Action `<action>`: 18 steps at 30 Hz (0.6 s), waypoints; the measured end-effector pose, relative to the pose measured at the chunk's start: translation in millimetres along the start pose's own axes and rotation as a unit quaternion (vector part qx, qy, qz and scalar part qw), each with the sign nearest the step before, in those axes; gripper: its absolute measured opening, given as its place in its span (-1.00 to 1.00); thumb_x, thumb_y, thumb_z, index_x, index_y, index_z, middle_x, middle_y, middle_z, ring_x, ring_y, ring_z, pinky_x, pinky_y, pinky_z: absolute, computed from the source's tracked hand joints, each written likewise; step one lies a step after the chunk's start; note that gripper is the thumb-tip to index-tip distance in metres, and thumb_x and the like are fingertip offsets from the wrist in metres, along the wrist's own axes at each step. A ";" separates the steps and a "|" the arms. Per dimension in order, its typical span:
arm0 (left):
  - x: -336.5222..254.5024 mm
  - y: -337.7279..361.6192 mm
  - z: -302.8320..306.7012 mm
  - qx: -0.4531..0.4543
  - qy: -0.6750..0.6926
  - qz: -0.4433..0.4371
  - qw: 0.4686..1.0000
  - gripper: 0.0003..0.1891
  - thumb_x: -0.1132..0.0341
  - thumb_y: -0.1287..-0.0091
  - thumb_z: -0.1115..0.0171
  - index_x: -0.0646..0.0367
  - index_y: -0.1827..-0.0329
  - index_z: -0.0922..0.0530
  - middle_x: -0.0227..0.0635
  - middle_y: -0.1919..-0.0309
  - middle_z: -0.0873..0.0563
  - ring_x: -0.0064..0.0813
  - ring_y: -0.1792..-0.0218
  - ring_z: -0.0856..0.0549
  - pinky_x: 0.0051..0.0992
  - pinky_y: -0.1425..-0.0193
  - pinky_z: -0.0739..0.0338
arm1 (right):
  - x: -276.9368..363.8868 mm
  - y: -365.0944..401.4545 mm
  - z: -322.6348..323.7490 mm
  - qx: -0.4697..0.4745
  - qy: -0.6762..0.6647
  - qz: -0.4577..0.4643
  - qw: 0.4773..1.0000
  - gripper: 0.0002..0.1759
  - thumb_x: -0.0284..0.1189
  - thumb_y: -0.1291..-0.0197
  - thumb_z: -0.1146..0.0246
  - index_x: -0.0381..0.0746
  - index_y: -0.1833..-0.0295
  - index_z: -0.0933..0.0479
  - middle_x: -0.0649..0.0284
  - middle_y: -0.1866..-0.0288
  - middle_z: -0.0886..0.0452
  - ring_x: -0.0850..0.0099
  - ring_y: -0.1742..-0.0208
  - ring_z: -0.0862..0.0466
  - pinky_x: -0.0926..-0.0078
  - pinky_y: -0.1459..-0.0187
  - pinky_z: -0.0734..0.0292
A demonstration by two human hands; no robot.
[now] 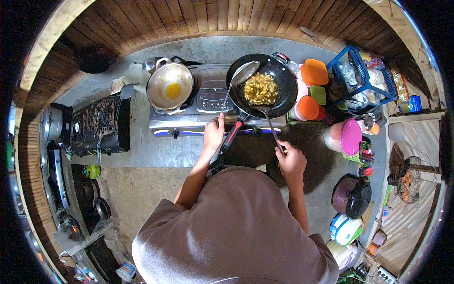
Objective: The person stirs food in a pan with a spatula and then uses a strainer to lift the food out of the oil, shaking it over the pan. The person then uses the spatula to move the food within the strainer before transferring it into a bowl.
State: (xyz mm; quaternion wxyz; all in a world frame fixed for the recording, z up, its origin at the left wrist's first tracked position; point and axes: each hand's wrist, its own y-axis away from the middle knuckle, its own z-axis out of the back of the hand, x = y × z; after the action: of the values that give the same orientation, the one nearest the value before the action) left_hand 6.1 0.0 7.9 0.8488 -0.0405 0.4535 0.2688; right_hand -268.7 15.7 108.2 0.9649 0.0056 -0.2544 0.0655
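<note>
A black pan sits on the right burner of a stove at the far side of the counter, with a heap of yellow noodles in its middle. Its black and red handle points near and a little left, coming out between the two hands.

The left hand is just left of that handle, fingers curled tight round the thin metal stem of a ladle. The ladle's bowl lies at the far left rim of the pan, beside the noodles. Whether the hand also touches the pan's handle cannot be told.

The right hand is nearer and to the right, closed in a fist round the stem of a spatula, whose dark end rests at the near edge of the noodles.

On the left burner stands a silver pan with a fried egg in it. Left of the stove is a black grill. Right of the black pan, orange tubs and a green lid crowd close, with a blue basket beyond them. Nearer on the right stand a jar with a pink lid and a dark pot
</note>
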 end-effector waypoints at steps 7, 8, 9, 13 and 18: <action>5.8 -16.6 -7.1 -0.008 0.011 0.012 1.000 -0.30 -0.12 -0.54 0.13 0.45 0.39 -0.60 0.31 0.47 -0.63 0.30 0.26 -0.66 0.05 0.14 -0.48 | -5.1 -11.1 -2.6 0.014 0.029 -0.014 0.999 -0.73 -0.22 -0.17 -0.35 0.03 0.01 -0.69 0.18 0.45 -0.70 0.14 0.40 -0.72 0.22 0.38 -0.55; 5.4 -19.6 -8.9 -0.007 0.012 0.011 1.000 -0.30 -0.12 -0.54 0.13 0.45 0.39 -0.60 0.31 0.47 -0.63 0.30 0.26 -0.66 0.05 0.14 -0.48 | -8.1 -15.1 -5.7 0.017 0.038 -0.011 0.999 -0.73 -0.21 -0.18 -0.35 0.04 0.00 -0.68 0.19 0.46 -0.70 0.13 0.40 -0.72 0.20 0.38 -0.56; 5.1 -21.5 -9.4 -0.008 0.012 0.016 1.000 -0.30 -0.11 -0.55 0.14 0.45 0.39 -0.60 0.32 0.46 -0.63 0.30 0.26 -0.66 0.06 0.14 -0.48 | -8.5 -19.7 -7.7 0.018 0.040 -0.012 0.999 -0.73 -0.21 -0.18 -0.35 0.04 0.00 -0.68 0.19 0.46 -0.70 0.13 0.40 -0.72 0.20 0.38 -0.56; -10.7 -21.5 -0.7 -0.017 -0.020 0.012 1.000 -0.33 -0.08 -0.55 0.13 0.45 0.38 -0.61 0.33 0.43 -0.63 0.29 0.25 -0.67 0.09 0.15 -0.48 | -5.4 -45.5 -20.8 0.016 0.048 -0.032 0.998 -0.74 -0.18 -0.18 -0.34 0.08 0.02 -0.66 0.16 0.45 -0.70 0.07 0.38 -0.72 0.12 0.36 -0.59; -12.9 -27.2 -3.2 -0.023 -0.028 -0.007 0.999 -0.37 -0.04 -0.56 0.11 0.44 0.34 -0.62 0.33 0.41 -0.63 0.28 0.24 -0.67 0.10 0.16 -0.50 | -7.2 -86.8 -37.8 -0.013 0.059 0.018 0.998 -0.75 -0.19 -0.20 -0.33 0.09 0.00 -0.64 0.11 0.45 -0.70 0.04 0.38 -0.72 0.09 0.35 -0.61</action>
State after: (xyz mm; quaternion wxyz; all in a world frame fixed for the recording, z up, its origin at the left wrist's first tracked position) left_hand 11.4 -29.5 11.5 0.8619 -0.0555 0.4233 0.2737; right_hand -245.1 -69.6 73.7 0.9769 -0.0150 -0.1975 0.0799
